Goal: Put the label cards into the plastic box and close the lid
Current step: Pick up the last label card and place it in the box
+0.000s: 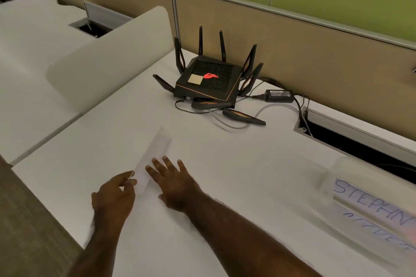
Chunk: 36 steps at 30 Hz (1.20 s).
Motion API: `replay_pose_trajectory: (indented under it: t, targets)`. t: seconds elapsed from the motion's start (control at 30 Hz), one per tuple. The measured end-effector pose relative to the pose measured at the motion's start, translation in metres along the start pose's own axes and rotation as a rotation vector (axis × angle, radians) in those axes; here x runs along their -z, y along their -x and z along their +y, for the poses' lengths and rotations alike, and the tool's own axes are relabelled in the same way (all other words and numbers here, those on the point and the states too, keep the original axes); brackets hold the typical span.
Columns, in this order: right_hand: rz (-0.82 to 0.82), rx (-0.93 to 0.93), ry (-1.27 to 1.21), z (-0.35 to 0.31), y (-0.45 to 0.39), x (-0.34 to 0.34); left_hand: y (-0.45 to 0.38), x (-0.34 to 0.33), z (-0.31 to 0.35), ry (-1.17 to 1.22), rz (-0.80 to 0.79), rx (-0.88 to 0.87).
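A long white label card (153,155) lies slanted on the white desk (236,164), blank side up. My left hand (114,195) pinches the card's near end between thumb and fingertips. My right hand (173,182) rests flat just right of the card, fingers spread, its fingertips touching the card's edge. At the right edge sits a clear plastic box (337,177) with label cards (373,200) in it; the top card shows blue handwriting. Blur hides whether the box has a lid on.
A black router (209,81) with several antennas stands at the back of the desk, with its power brick (279,95) and cables beside it. An open cable slot (360,139) runs along the back right. A white divider panel (108,60) rises on the left.
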State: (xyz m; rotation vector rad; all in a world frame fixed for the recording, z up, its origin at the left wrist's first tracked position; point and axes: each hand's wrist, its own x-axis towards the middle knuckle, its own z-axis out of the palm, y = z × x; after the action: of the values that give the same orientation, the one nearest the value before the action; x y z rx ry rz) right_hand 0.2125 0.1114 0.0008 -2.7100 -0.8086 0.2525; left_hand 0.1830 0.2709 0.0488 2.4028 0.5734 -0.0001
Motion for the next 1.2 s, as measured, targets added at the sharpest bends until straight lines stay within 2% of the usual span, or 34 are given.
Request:
replay_pose_trajectory:
  t: [0.13,0.23,0.37,0.5,0.67,0.77,0.93,1.1,1.2]
  targets:
    - [0.190,0.006,0.009,0.030,0.028,0.017,0.011,0.021,0.016,0.433,-0.147,0.062]
    - [0.283,-0.035,0.036,0.060,0.057,0.032,0.019,0.032,0.033,0.522,-0.323,0.036]
    - [0.327,-0.112,0.059,0.095,0.105,0.059,0.032,0.032,0.063,0.481,-0.543,-0.059]
    - [0.359,-0.165,0.063,0.121,0.164,0.086,0.052,0.010,0.099,0.413,-0.600,-0.167]
    - [0.355,-0.337,-0.064,0.148,0.254,0.120,0.077,-0.037,0.143,0.182,-0.710,-0.559]
    - [0.355,-0.467,-0.127,0.161,0.303,0.135,0.091,-0.074,0.172,0.002,-0.687,-0.822]
    - [0.390,-0.658,-0.275,0.185,0.376,0.155,0.117,-0.130,0.225,-0.142,-0.637,-1.078]
    - [0.414,-0.827,-0.269,0.209,0.432,0.158,0.150,-0.173,0.269,-0.208,-0.603,-1.219]
    - [0.443,-0.918,-0.131,0.220,0.457,0.150,0.170,-0.196,0.285,-0.282,-0.622,-1.265]
